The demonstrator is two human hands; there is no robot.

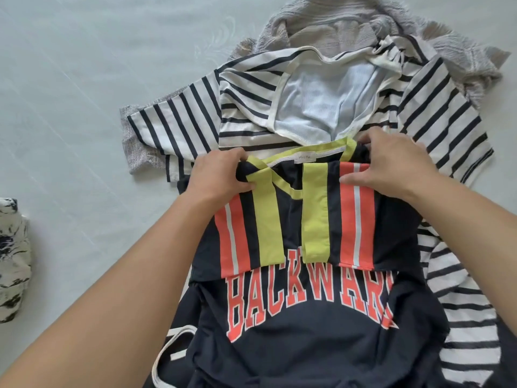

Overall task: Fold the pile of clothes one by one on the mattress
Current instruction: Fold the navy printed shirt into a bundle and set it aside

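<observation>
Navy "BACKWARD" print T-shirt (307, 317) mid-fold on top of striped white-and-navy shirt (179, 119), sleeves already tucked in.
Left hand (221, 175) and right hand (397, 163) pinch its shoulders; next, probably fold collar end down toward hem, keeping edges aligned.

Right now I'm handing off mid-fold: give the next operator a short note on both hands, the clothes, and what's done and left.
Left hand and right hand: each has a grip on a shoulder of the navy shirt.
Shirt lies atop the pile, sleeves folded in over the front.
Below it: striped shirt and grey knit, both unfolded, on the mattress.
Left: finish this fold, then the rest.
</observation>
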